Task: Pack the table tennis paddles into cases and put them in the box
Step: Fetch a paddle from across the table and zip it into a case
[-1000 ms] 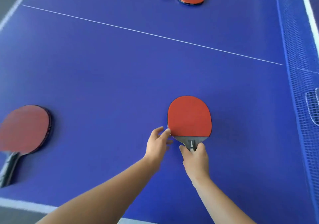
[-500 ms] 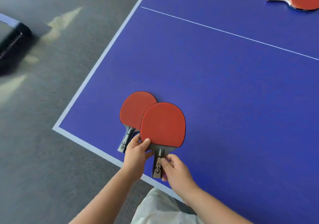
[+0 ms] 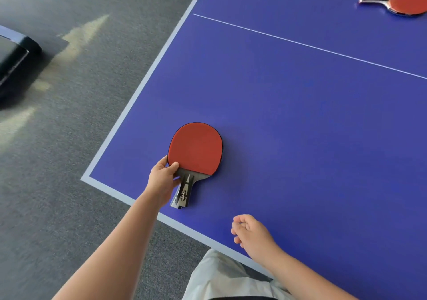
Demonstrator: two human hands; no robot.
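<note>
The left hand [image 3: 163,179] pinches the lower edge of a red-rubbered table tennis paddle with a grey-and-black handle [image 3: 195,151], thumb on the red face; the paddle lies near the corner of the blue table with white edge lines [image 3: 300,119]; the right hand [image 3: 250,232] hovers near the table's edge, fingers loosely curled, holding nothing; a second red paddle with a dark handle [image 3: 402,0] lies well apart, beyond the white centre line.

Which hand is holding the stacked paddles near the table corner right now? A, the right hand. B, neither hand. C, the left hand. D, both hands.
C: the left hand pinches the stacked paddles at the blade's lower edge, while the right hand hangs loosely curled over the table, holding nothing.
</note>
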